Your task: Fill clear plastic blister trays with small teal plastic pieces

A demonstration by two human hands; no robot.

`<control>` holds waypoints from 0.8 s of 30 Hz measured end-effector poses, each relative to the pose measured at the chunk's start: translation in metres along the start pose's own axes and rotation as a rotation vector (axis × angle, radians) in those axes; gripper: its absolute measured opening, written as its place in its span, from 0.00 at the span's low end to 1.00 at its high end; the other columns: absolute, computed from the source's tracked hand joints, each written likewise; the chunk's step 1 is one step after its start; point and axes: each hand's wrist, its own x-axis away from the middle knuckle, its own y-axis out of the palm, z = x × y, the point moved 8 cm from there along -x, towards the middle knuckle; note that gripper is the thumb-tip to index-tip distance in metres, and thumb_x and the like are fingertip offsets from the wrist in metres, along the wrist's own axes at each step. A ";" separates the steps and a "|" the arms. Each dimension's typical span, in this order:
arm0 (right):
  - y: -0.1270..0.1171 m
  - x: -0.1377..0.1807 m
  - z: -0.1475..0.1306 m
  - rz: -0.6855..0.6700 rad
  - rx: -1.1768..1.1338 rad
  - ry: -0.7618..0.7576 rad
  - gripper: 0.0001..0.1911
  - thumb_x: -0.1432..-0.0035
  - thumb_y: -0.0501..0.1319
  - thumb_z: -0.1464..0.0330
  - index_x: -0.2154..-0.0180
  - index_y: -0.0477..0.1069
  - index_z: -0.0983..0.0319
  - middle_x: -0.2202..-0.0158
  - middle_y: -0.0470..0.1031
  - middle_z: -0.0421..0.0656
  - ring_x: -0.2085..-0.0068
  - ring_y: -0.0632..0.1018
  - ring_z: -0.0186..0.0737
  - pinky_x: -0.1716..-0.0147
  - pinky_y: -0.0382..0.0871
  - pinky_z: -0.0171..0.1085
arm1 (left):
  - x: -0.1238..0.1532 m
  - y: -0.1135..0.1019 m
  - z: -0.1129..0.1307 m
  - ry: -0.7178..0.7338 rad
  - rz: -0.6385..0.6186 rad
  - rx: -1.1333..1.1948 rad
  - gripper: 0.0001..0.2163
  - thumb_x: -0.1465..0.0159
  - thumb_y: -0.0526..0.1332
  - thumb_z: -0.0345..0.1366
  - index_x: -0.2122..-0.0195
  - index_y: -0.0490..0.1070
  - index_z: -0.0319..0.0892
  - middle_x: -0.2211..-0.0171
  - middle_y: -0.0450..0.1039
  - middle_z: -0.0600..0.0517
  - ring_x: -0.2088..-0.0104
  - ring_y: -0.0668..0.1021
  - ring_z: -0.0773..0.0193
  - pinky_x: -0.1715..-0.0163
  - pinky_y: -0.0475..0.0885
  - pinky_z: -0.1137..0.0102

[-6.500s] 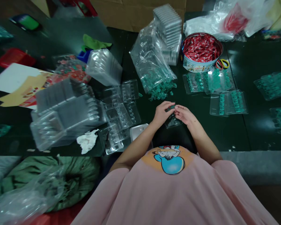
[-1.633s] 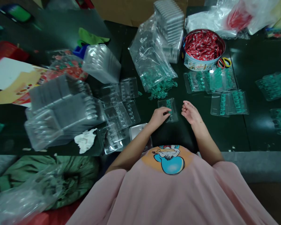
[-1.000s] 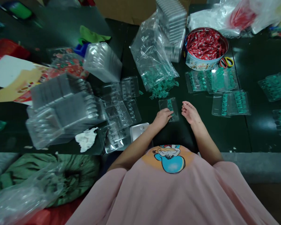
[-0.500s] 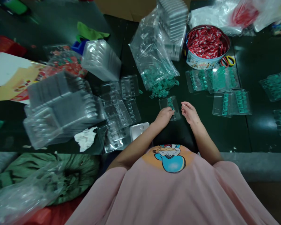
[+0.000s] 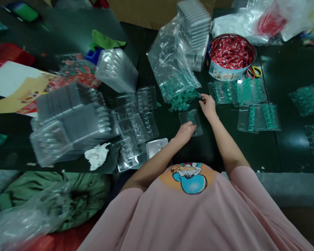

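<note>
A small clear blister tray (image 5: pixel 190 116) with a few green pieces in its pockets lies on the dark green table in front of me. My left hand (image 5: pixel 185 131) rests on the tray's near edge, fingers curled on it. My right hand (image 5: pixel 207 104) is stretched forward to the edge of the pile of loose green pieces (image 5: pixel 181 100) that spills from a clear plastic bag (image 5: pixel 170 66); its fingers are bent over the pieces, and I cannot make out what they hold.
Stacks of empty clear trays (image 5: pixel 70 122) crowd the left. Filled trays (image 5: pixel 259 116) lie to the right. A round tin of red packets (image 5: pixel 230 57) and scissors (image 5: pixel 253 72) stand at the back right. A crumpled tissue (image 5: pixel 96 158) lies near the table edge.
My right hand has left the tray's right side and reached forward to the green pile. My left hand stays on the tray. Earlier both hands held a tray together.
</note>
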 end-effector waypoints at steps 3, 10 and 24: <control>0.014 -0.022 -0.005 -0.040 0.178 -0.034 0.21 0.48 0.59 0.77 0.51 0.71 0.65 0.51 0.70 0.54 0.55 0.74 0.47 0.49 0.67 0.46 | 0.001 0.003 0.001 -0.001 -0.032 -0.022 0.08 0.35 0.58 0.31 0.60 0.78 0.39 0.63 0.73 0.45 0.62 0.77 0.59 0.60 0.71 0.67; 0.005 -0.004 0.008 -0.046 -0.027 0.077 0.06 0.48 0.60 0.73 0.66 0.73 0.62 0.70 0.74 0.42 0.66 0.73 0.39 0.58 0.69 0.41 | 0.013 -0.014 0.011 0.027 0.078 0.135 0.10 0.38 0.64 0.36 0.56 0.78 0.39 0.62 0.76 0.45 0.61 0.78 0.59 0.58 0.72 0.67; 0.006 0.097 -0.040 -0.230 -0.835 0.274 0.17 0.53 0.70 0.55 0.66 0.74 0.60 0.72 0.73 0.38 0.72 0.71 0.30 0.70 0.65 0.33 | -0.003 -0.046 -0.027 -0.343 0.427 1.190 0.14 0.50 0.70 0.36 0.62 0.80 0.39 0.67 0.79 0.50 0.66 0.77 0.64 0.60 0.71 0.68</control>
